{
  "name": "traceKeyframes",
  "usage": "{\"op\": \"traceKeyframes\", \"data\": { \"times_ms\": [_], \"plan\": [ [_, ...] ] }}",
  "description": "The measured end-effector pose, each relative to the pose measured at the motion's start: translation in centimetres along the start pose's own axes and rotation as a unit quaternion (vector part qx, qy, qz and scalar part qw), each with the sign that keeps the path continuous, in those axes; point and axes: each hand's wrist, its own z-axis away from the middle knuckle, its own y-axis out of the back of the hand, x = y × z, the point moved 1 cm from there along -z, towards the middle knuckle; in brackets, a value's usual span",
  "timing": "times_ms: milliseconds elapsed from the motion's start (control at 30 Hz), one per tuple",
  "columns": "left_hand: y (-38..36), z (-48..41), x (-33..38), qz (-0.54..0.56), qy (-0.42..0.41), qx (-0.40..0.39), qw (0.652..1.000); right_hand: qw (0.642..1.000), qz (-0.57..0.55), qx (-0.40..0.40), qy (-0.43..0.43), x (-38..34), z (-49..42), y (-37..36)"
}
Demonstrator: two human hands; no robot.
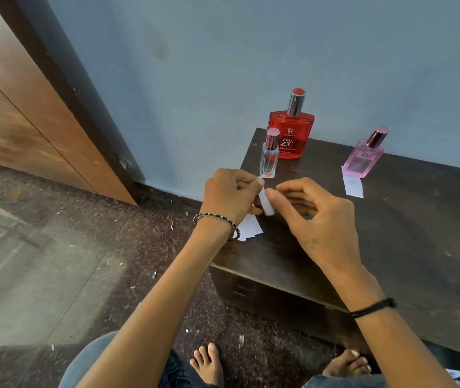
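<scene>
Paper strip (267,204) pinched by left hand (230,196), right hand (317,219).

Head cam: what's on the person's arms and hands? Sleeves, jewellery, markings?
Both forearms are bare, with no sleeves in view. By the left hand, the wrist carries a beaded bracelet of small dark and silvery beads. By the right hand, the wrist carries a thin black band with a small black block on it.
</scene>
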Motion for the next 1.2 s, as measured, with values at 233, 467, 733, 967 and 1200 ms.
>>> {"op": "traceKeyframes", "data": {
  "times_ms": [233, 467, 733, 967, 1200],
  "plan": [
    [0.4, -0.2, -0.2, 0.002, 0.010, 0.024, 1.000, 0.993, 0.054, 0.048, -0.088, 0.8, -2.4, -1.3],
    [0.6, -0.5, -0.2, -0.044, -0.033, 0.003, 0.998, 0.988, 0.110, 0.040, -0.101, 0.9, -5.9, -4.4],
    [0.3, -0.9, -0.6, -0.072, -0.063, -0.002, 0.995, 0.985, 0.153, 0.032, -0.078, 0.6, -5.0, -2.9],
    [-1.5, -0.3, 0.6, -0.071, -0.099, -0.029, 0.992, 0.992, -0.016, 0.010, -0.128, 0.8, -0.5, 1.8],
    [-5.4, 0.7, 2.4, -0.056, -0.138, -0.027, 0.988, 0.978, -0.122, -0.020, -0.169, 1.8, 1.0, 3.4]
  ]
}}
